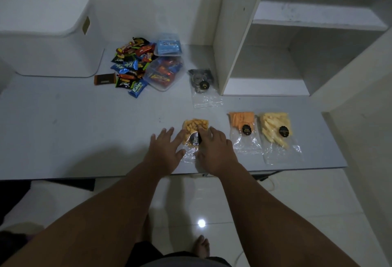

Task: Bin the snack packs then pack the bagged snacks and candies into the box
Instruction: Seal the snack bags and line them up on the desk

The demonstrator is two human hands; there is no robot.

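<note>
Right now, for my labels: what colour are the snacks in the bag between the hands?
Orange-yellow snacks, seen in the head view.

The tabletop (63,122) is pale grey. 1 bag of snacks (195,127) looks orange-yellow, 1 bag (241,118) orange, 1 bag (273,126) pale yellow. The candy pile (131,67) mixes blue, red, green.

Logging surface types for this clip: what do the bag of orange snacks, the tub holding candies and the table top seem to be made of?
Orange-snack bag: thin clear plastic film, glossy; creases glint and the table shows through its empty part. Tub: translucent plastic, apparently stiffer; wrappers show blurred through its wall. Table top: smooth, pale, matte, possibly laminate; unsure.
</note>
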